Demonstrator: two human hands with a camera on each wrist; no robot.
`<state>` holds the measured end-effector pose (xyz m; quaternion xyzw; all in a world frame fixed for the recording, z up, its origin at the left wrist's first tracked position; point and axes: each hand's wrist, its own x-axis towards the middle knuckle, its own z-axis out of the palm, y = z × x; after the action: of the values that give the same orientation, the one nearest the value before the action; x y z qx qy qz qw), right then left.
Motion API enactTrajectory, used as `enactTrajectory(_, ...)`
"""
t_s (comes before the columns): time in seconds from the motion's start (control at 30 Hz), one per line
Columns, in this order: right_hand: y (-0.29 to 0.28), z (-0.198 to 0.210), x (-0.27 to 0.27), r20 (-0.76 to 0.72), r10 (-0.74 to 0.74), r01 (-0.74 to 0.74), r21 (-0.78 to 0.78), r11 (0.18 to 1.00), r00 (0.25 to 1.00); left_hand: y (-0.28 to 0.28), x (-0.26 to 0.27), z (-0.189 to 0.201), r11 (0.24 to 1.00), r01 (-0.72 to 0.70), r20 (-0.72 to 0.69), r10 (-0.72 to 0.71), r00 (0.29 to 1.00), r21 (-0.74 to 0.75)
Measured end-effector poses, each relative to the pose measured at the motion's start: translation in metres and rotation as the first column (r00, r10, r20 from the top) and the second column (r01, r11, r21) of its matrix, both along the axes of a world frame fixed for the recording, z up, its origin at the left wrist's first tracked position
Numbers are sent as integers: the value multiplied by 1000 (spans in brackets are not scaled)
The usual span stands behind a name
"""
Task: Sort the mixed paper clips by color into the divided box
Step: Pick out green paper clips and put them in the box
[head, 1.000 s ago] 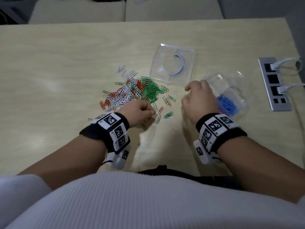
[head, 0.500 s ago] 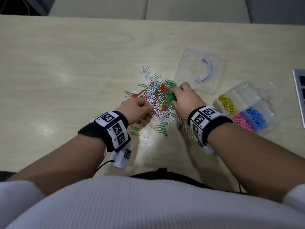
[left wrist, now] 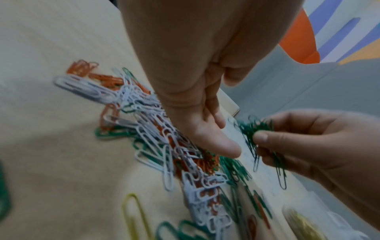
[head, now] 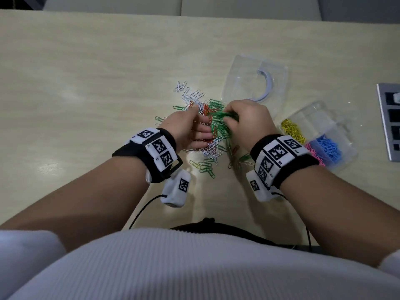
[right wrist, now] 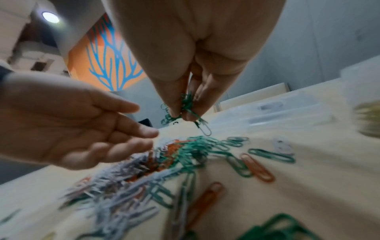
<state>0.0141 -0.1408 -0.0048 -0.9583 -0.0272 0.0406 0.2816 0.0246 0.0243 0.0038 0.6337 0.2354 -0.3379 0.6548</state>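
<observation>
Above the mixed pile (head: 207, 135) on the worktop (head: 86, 83), right hand (head: 249, 124) pinches a bunch of green clips (head: 223, 115), grip tight on them between thumb and fingertips. Left hand (head: 188, 128) lies just beside, fingers relaxed and spread, grip wide, holding nothing. Divided box (head: 346, 137) sits to the right, well apart from the pile, with yellow, pink and blue clips in separate compartments; clear lid (head: 242, 83) lies behind the pile.

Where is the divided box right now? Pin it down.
In the head view the divided box sits on the table's right side, beside the right hand, between the clear lid and the power strip.
</observation>
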Motion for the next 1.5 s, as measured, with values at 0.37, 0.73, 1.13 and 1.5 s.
enactTrajectory(0.37,17,12,-10,48,193,-198,195,961,980,1,-5,-4,990,-59,-177,37,984,-126)
enactTrajectory(0.73,-5,-30,4,-191,180,-239,-353,905,965,16,-7,-3,998,62,-228,-68,971,-32)
enactTrajectory(1.13,-22,-16,4,-121,-65,39,-204,978,991,10,-6,-5,998,23,-224,-36,974,-59)
enactTrajectory(1.5,25,10,-16,23,338,-339,102,935,941,1,-9,-7,989,-69,-186,45,982,-129)
